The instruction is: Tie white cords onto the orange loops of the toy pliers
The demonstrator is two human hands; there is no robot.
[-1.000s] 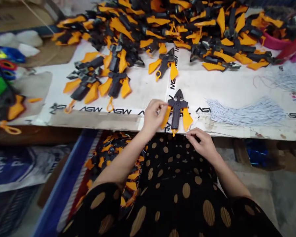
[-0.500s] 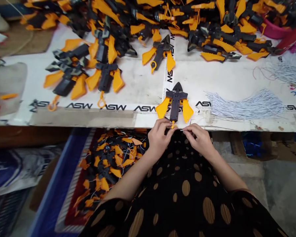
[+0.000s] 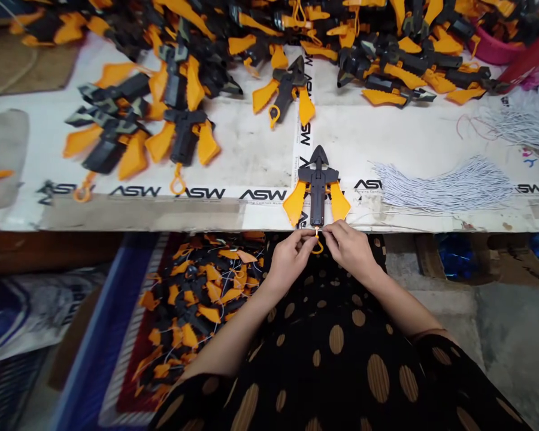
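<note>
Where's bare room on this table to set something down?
Printed white sheet lies bare between the left cluster of black-and-orange plastic pieces and the black orange-winged piece at front centre, and between the heaped pieces and the bundle of thin white strands. It's crowded along the back, and in front, where left hand and right hand sit.
</note>
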